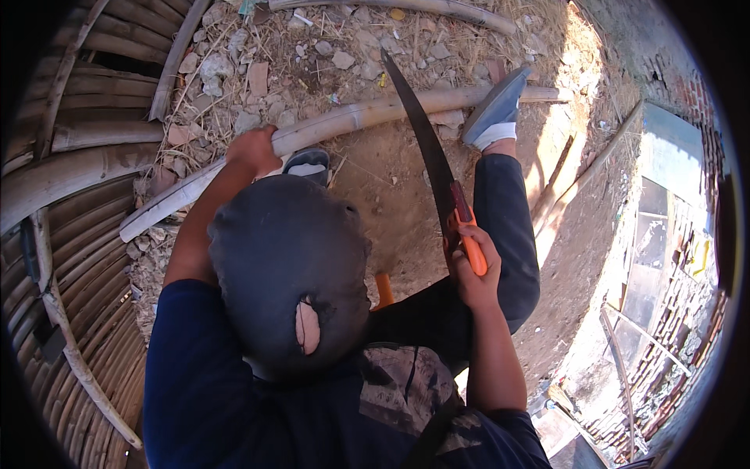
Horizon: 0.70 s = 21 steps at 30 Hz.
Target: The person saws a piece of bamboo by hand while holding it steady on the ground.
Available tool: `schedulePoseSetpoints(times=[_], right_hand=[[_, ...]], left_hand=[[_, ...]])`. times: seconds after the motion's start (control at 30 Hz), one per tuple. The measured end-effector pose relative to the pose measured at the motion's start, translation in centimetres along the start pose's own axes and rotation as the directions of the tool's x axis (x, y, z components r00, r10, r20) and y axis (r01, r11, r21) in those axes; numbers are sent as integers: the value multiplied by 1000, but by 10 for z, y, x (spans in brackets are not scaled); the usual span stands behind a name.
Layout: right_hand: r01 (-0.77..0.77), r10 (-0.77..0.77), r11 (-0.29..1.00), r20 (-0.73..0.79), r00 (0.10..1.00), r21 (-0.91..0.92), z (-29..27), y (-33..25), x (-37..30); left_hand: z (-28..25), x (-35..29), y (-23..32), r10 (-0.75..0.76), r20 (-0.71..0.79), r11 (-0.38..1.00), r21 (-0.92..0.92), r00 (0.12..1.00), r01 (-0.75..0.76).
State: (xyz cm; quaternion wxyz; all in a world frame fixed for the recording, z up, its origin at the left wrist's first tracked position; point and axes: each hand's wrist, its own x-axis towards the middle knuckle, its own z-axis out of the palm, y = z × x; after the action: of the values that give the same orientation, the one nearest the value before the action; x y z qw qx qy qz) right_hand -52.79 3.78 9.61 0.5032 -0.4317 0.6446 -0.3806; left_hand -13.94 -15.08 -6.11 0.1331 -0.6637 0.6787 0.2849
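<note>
My right hand (476, 270) is wrapped round the orange handle of a handsaw (430, 141). Its long dark blade points up and away, and the tip reaches across a bamboo pole (351, 119); whether the teeth touch the pole I cannot tell. Farther left, my left hand (256, 150) grips that same pole, its fingers partly hidden around it. The pole lies crosswise on the ground, its near end toward the lower left. My right shoe (496, 105) rests on it near the right end. My other shoe (307, 166) shows just below the pole.
A black padded seat (285, 258) with a torn cover is between my arms, an orange leg (383, 289) beside it. Bamboo slats (94, 258) line the left. Rubble and straw (312, 55) cover the far ground, with another pole (437, 6) there. A brick wall (691, 344) stands right.
</note>
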Motion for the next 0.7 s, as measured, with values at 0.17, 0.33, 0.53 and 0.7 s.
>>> schedulePoseSetpoints(times=[0.17,0.33,0.53,0.7], right_hand=[[90,-67,958,94,993,-273,10,-1,53],[154,-110,910,134,985,-384,-9,-10,-21],[53,-11,944,130,991,-326,23,6,29],[41,-33,973,39,999,-227,18,11,38]], left_hand=[[-8,2,4,15,45,1000,7,999,-15],[-7,-1,3,-16,38,999,33,999,15],[0,0,2,-14,10,1000,6,1000,14],[-7,-1,5,-23,31,1000,19,999,23]])
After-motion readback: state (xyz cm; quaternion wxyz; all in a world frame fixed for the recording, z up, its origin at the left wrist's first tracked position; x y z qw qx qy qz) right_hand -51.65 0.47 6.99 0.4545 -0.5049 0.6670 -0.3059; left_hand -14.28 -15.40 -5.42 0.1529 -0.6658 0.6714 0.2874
